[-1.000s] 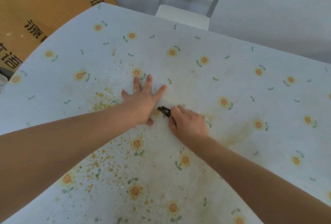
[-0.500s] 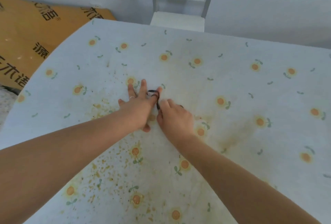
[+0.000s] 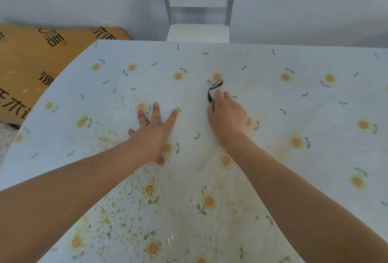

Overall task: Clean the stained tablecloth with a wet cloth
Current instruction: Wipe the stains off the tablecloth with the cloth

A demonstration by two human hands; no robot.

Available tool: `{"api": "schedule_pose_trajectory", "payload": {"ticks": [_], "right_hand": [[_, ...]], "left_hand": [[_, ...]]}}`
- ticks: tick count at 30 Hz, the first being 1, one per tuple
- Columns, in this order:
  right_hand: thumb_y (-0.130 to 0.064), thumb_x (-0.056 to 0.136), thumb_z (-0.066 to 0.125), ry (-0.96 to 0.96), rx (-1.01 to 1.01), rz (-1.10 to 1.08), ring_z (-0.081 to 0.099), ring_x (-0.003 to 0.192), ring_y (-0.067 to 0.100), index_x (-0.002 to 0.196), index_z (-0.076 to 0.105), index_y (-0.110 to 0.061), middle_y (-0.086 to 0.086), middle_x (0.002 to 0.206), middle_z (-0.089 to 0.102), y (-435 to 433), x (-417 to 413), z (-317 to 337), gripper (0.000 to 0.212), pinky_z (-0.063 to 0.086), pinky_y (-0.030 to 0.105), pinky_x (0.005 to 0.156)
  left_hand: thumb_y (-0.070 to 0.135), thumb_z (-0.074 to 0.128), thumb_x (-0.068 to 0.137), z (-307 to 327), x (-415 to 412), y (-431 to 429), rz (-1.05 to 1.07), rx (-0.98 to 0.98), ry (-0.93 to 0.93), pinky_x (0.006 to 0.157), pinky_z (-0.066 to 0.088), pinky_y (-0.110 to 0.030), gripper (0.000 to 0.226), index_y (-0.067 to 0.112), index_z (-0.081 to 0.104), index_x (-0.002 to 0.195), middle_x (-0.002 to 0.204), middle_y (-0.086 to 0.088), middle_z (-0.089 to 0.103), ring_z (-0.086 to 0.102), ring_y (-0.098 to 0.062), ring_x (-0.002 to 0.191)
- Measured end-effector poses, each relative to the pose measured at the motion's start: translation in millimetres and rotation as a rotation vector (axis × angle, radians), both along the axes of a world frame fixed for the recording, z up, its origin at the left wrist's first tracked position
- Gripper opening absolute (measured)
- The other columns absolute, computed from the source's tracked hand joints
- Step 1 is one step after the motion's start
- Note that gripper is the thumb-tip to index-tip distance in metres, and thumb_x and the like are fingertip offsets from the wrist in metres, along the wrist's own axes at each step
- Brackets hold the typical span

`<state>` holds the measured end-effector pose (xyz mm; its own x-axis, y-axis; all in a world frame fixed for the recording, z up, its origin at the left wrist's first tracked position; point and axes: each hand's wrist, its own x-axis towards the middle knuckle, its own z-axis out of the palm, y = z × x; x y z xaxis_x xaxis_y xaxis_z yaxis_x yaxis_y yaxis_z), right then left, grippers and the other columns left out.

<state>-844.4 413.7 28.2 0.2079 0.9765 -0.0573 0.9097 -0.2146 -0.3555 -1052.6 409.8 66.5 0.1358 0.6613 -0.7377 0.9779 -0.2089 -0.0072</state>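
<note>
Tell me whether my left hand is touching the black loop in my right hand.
Apart. The head view shows the left hand flat on the tablecloth, with bare cloth between it and the black loop the right hand holds.

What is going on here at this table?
A person is working on a flower-print tablecloth. The left hand lies flat on it with spread fingers. The right hand grips a small item, mostly hidden, with a black loop sticking out. Brown stains speckle the cloth near the person, so the cleaning is not finished.
</note>
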Motion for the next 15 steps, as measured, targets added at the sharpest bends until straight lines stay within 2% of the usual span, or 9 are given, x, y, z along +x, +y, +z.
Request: {"api": "schedule_pose_trajectory", "payload": {"ticks": [2, 4, 6, 7, 10, 13, 15], "right_hand": [[-0.025, 0.1, 0.043, 0.049, -0.044, 0.2, 0.057, 0.08, 0.029, 0.103, 0.048, -0.021, 0.002, 0.098, 0.053, -40, -28, 1, 0.008, 0.038, 0.036, 0.061], [-0.024, 0.095, 0.05, 0.084, -0.063, 0.417, 0.058, 0.075, 0.028, 0.096, 0.049, -0.02, 0.001, 0.092, 0.053, -78, -43, 9, 0.004, 0.043, 0.036, 0.054], [-0.026, 0.093, 0.053, 0.079, -0.053, 0.524, 0.059, 0.071, 0.028, 0.092, 0.049, -0.019, 0.0, 0.088, 0.053, -89, -30, 10, 0.008, 0.04, 0.034, 0.049], [-0.028, 0.096, 0.05, 0.065, -0.065, 0.513, 0.061, 0.076, 0.029, 0.096, 0.05, -0.019, 0.001, 0.092, 0.054, -80, -15, 9, 0.009, 0.039, 0.034, 0.053], [-0.037, 0.101, 0.039, -0.031, -0.06, 0.219, 0.063, 0.088, 0.032, 0.103, 0.049, -0.021, 0.005, 0.104, 0.057, -26, 51, 5, 0.019, 0.039, 0.035, 0.065], [-0.036, 0.099, 0.04, -0.063, 0.003, -0.197, 0.058, 0.079, 0.035, 0.097, 0.047, -0.017, 0.009, 0.099, 0.058, 22, 125, 3, 0.021, 0.036, 0.036, 0.065], [-0.03, 0.098, 0.041, -0.058, 0.027, -0.305, 0.052, 0.073, 0.032, 0.095, 0.046, -0.013, 0.008, 0.096, 0.055, 29, 143, -2, 0.018, 0.034, 0.036, 0.063]], "left_hand": [[0.017, 0.092, 0.07, 0, 1, 1, -0.002, 0.005, 0.008, 0.112, 0.019, -0.076, 0.152, 0.055, -0.035, 0.143, 0.151, -0.003, -0.052, -0.032, -0.048, 0.145], [0.016, 0.093, 0.069, 1, 1, 1, 0.004, -0.002, 0.02, 0.113, 0.02, -0.075, 0.152, 0.055, -0.033, 0.145, 0.151, -0.002, -0.053, -0.032, -0.048, 0.146], [0.014, 0.093, 0.069, 2, 3, 2, 0.007, -0.005, 0.024, 0.113, 0.02, -0.074, 0.152, 0.054, -0.032, 0.146, 0.15, -0.002, -0.053, -0.032, -0.048, 0.146], [0.014, 0.093, 0.069, 2, 4, 2, -0.002, -0.004, 0.027, 0.113, 0.02, -0.074, 0.153, 0.053, -0.033, 0.145, 0.15, -0.002, -0.054, -0.032, -0.048, 0.145], [0.014, 0.093, 0.069, 3, 6, 4, -0.007, -0.012, 0.048, 0.113, 0.022, -0.075, 0.155, 0.052, -0.037, 0.143, 0.149, -0.003, -0.054, -0.032, -0.049, 0.145], [0.014, 0.093, 0.068, 3, 6, 4, -0.009, -0.009, 0.058, 0.113, 0.023, -0.075, 0.155, 0.052, -0.037, 0.143, 0.149, -0.002, -0.054, -0.032, -0.049, 0.145], [0.012, 0.092, 0.069, 4, 7, 4, -0.005, -0.016, 0.05, 0.113, 0.023, -0.075, 0.154, 0.052, -0.036, 0.144, 0.149, -0.002, -0.054, -0.034, -0.048, 0.144]]}}
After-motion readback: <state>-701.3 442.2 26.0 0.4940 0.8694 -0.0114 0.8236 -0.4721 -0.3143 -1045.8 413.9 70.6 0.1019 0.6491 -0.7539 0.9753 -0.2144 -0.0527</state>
